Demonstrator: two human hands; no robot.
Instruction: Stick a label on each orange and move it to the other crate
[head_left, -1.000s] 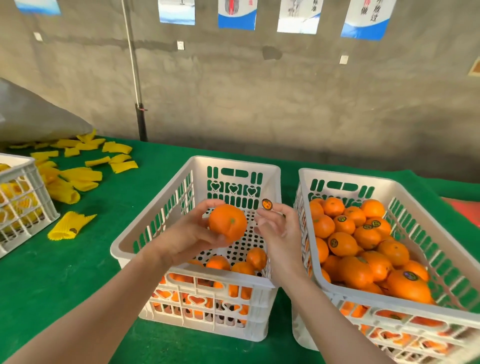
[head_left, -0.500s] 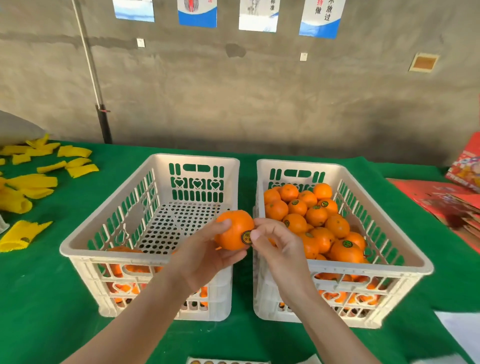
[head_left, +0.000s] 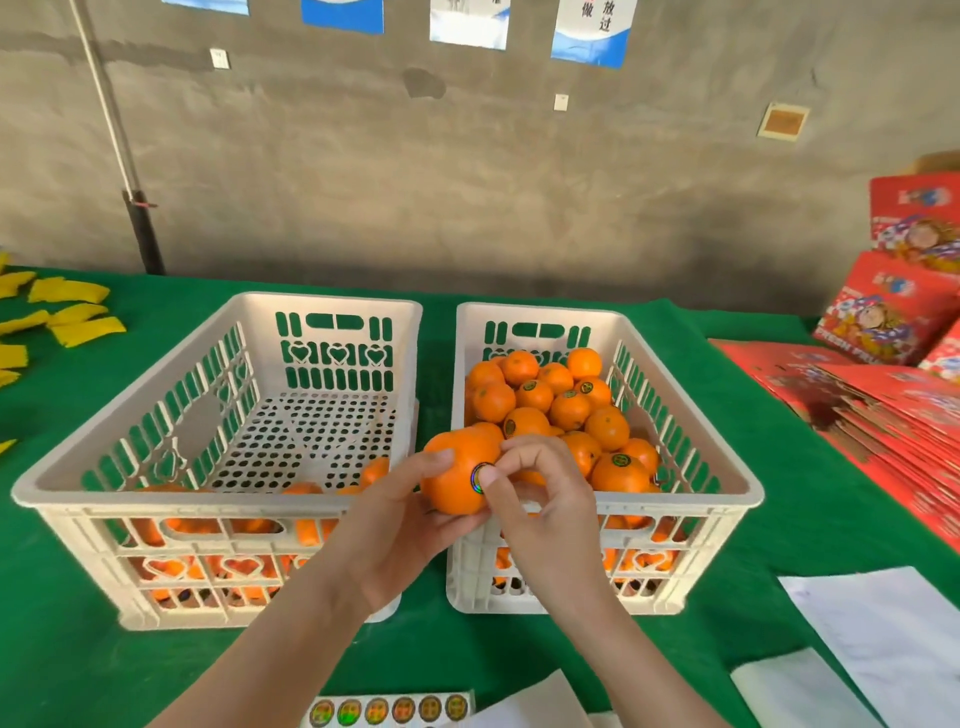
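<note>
My left hand (head_left: 395, 525) grips an orange (head_left: 457, 467) between the two white crates, just above their near rims. My right hand (head_left: 540, 499) presses its thumb on a round label (head_left: 479, 475) stuck to the orange's side, with the other fingers curled above it. The left crate (head_left: 130, 478) holds a few oranges along its near wall. The right crate (head_left: 727, 467) is heaped with several oranges, many showing round labels. A strip of round labels (head_left: 389, 709) lies at the table's front edge.
Green cloth (head_left: 78, 675) covers the table. Yellow foam sleeves (head_left: 67, 312) lie at the far left. Red printed cartons (head_left: 893, 395) are stacked at the right. White paper sheets (head_left: 883, 634) lie at the front right. A grey wall stands behind.
The label moved from my right fingertip onto the orange. Both hands carried the orange rightward and lower, from over the left crate to the gap between crates. The camera swung right.
</note>
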